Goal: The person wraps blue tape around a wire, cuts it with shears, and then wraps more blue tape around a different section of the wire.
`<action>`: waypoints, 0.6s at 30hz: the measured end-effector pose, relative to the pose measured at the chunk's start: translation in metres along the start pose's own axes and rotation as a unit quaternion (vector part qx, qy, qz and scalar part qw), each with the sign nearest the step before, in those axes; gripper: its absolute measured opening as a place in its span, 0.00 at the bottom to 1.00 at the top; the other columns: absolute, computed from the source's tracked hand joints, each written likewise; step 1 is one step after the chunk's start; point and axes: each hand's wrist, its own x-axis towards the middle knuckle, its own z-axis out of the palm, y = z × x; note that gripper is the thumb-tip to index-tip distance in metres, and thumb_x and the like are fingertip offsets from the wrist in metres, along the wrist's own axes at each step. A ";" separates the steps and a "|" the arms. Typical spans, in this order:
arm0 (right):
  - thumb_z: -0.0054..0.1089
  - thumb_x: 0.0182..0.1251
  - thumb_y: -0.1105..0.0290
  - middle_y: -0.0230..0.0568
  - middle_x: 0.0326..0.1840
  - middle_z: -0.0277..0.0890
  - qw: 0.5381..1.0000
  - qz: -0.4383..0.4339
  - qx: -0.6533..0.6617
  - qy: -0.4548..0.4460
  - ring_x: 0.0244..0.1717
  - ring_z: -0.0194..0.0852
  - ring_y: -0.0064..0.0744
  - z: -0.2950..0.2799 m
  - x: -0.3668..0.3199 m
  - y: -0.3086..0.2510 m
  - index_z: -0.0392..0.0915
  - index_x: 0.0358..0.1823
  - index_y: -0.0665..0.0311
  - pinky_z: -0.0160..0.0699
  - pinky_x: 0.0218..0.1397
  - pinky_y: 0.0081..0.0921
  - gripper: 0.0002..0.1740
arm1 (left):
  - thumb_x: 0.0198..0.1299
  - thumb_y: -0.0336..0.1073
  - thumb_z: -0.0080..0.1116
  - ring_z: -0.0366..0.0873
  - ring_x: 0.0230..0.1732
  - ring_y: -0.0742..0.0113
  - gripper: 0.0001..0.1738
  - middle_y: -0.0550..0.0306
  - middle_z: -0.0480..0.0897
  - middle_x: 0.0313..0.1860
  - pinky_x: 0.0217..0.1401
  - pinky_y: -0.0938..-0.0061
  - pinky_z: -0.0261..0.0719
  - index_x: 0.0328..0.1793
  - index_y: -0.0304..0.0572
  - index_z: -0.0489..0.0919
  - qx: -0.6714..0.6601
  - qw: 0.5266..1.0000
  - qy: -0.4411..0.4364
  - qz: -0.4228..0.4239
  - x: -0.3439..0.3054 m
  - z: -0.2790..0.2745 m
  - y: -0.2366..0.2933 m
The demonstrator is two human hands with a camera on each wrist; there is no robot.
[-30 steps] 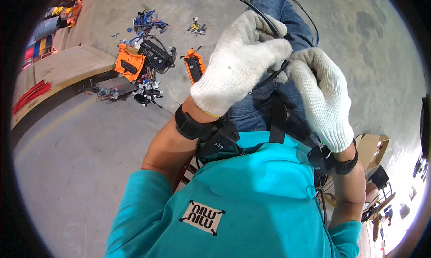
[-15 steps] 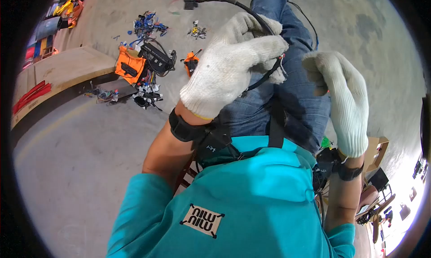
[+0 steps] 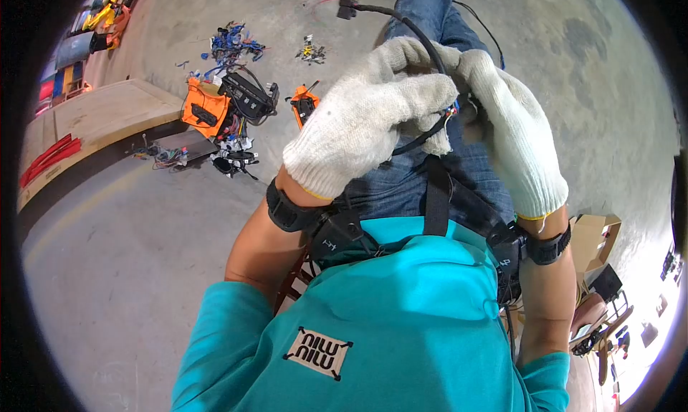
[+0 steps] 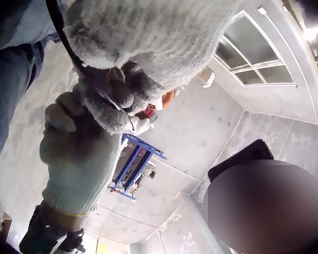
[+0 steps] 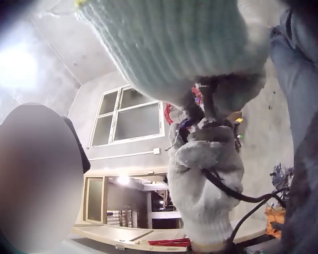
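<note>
My gloved left hand [image 3: 380, 100] grips a black wrapped cable [image 3: 393, 12] above the lap. One end of the cable bears a dark connector [image 3: 347, 9] with a yellow part, hanging out beyond the hand. Small blue and red wire ends [image 3: 452, 109] show at the left thumb tip. Close beside them is my gloved right hand [image 3: 517, 129], its fingers bent toward the wires and blurred. In the right wrist view the right hand [image 5: 185, 47] sits right over the left one [image 5: 206, 174]; I cannot tell whether its fingertips pinch a wire.
On the floor lie a pile of blue scraps [image 3: 236, 43], small yellow pieces [image 3: 310, 51], an orange casing [image 3: 204, 107], a black device [image 3: 249, 95] and another orange part [image 3: 304, 103]. Red strips [image 3: 50, 161] rest on a wooden bench [image 3: 107, 118]. A cardboard box [image 3: 595, 243] stands at right.
The right hand moved away from the cable to the right, then came back beside the left hand. The left hand keeps its hold, and the connector has swung right into fuller view.
</note>
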 end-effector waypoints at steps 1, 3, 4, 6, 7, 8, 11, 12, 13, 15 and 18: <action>0.58 0.83 0.44 0.27 0.38 0.83 1.000 0.017 -0.003 0.009 0.32 0.72 0.17 0.001 -0.001 0.000 0.88 0.58 0.65 0.74 0.37 0.19 0.29 | 0.73 0.33 0.65 0.79 0.34 0.74 0.18 0.58 0.82 0.37 0.37 0.73 0.86 0.63 0.30 0.78 0.030 1.000 0.000 0.005 0.000 -0.001 0.000; 0.58 0.83 0.43 0.26 0.37 0.81 1.000 0.006 0.004 0.015 0.32 0.72 0.17 0.001 0.001 0.003 0.87 0.58 0.65 0.73 0.37 0.19 0.29 | 0.75 0.36 0.64 0.77 0.34 0.78 0.19 0.62 0.82 0.38 0.37 0.78 0.80 0.65 0.33 0.79 0.044 0.999 0.004 -0.019 -0.004 0.005 0.004; 0.59 0.82 0.42 0.26 0.35 0.78 1.000 -0.006 0.010 0.020 0.33 0.71 0.17 0.001 0.002 0.004 0.87 0.57 0.65 0.72 0.37 0.19 0.30 | 0.76 0.40 0.63 0.76 0.34 0.82 0.20 0.66 0.81 0.39 0.37 0.84 0.75 0.67 0.36 0.79 0.059 0.997 0.009 -0.041 -0.006 0.007 0.005; 0.60 0.81 0.42 0.26 0.35 0.78 1.000 -0.001 0.021 0.014 0.33 0.71 0.17 0.003 0.003 0.003 0.87 0.56 0.65 0.71 0.37 0.19 0.30 | 0.76 0.41 0.64 0.76 0.34 0.82 0.21 0.66 0.81 0.38 0.37 0.84 0.75 0.67 0.36 0.80 0.063 0.997 0.020 -0.038 -0.007 0.010 0.004; 0.62 0.80 0.43 0.26 0.35 0.77 0.999 0.003 0.031 0.009 0.33 0.70 0.17 0.003 0.003 0.003 0.87 0.55 0.65 0.70 0.37 0.19 0.29 | 0.76 0.42 0.65 0.76 0.35 0.82 0.21 0.66 0.81 0.38 0.36 0.84 0.75 0.66 0.36 0.80 0.066 0.997 0.031 -0.035 -0.006 0.011 0.003; 0.62 0.80 0.43 0.26 0.35 0.77 0.999 0.003 0.032 0.010 0.33 0.70 0.17 0.001 0.004 0.004 0.87 0.55 0.65 0.70 0.37 0.19 0.29 | 0.76 0.42 0.65 0.76 0.35 0.82 0.21 0.66 0.81 0.38 0.36 0.84 0.75 0.66 0.36 0.80 0.066 0.997 0.030 -0.035 -0.005 0.011 0.003; 0.64 0.79 0.44 0.26 0.35 0.77 0.998 0.010 0.068 -0.012 0.34 0.71 0.17 0.000 0.005 0.007 0.86 0.52 0.65 0.70 0.38 0.19 0.27 | 0.76 0.36 0.64 0.82 0.32 0.72 0.20 0.56 0.83 0.36 0.36 0.74 0.86 0.63 0.26 0.77 0.062 0.997 0.028 -0.023 -0.005 0.011 0.003; 0.64 0.78 0.45 0.26 0.35 0.77 0.996 0.020 0.089 -0.004 0.34 0.71 0.17 0.001 0.005 0.006 0.86 0.52 0.65 0.70 0.37 0.18 0.26 | 0.76 0.36 0.64 0.83 0.33 0.71 0.20 0.56 0.83 0.36 0.37 0.74 0.86 0.63 0.26 0.77 0.047 0.998 0.030 -0.029 -0.006 0.012 0.004; 0.65 0.78 0.45 0.26 0.34 0.77 0.994 0.030 0.110 0.004 0.35 0.72 0.16 0.002 0.004 0.005 0.86 0.51 0.65 0.70 0.37 0.18 0.26 | 0.76 0.36 0.64 0.84 0.33 0.71 0.20 0.55 0.83 0.36 0.38 0.74 0.86 0.63 0.26 0.77 0.032 0.998 0.033 -0.036 -0.008 0.013 0.005; 0.66 0.78 0.46 0.26 0.34 0.77 0.994 0.028 0.110 0.008 0.33 0.72 0.16 0.005 0.002 0.001 0.86 0.50 0.65 0.70 0.34 0.18 0.26 | 0.76 0.36 0.64 0.85 0.33 0.70 0.20 0.55 0.83 0.36 0.39 0.73 0.87 0.63 0.25 0.76 0.074 0.996 0.039 -0.029 -0.010 0.014 0.008; 0.67 0.78 0.51 0.27 0.35 0.79 0.994 0.044 0.097 -0.012 0.29 0.70 0.15 0.000 0.006 0.003 0.85 0.55 0.68 0.65 0.27 0.16 0.24 | 0.76 0.35 0.64 0.85 0.34 0.69 0.21 0.53 0.84 0.37 0.40 0.72 0.87 0.64 0.24 0.75 0.108 0.993 0.038 -0.022 -0.010 0.014 0.007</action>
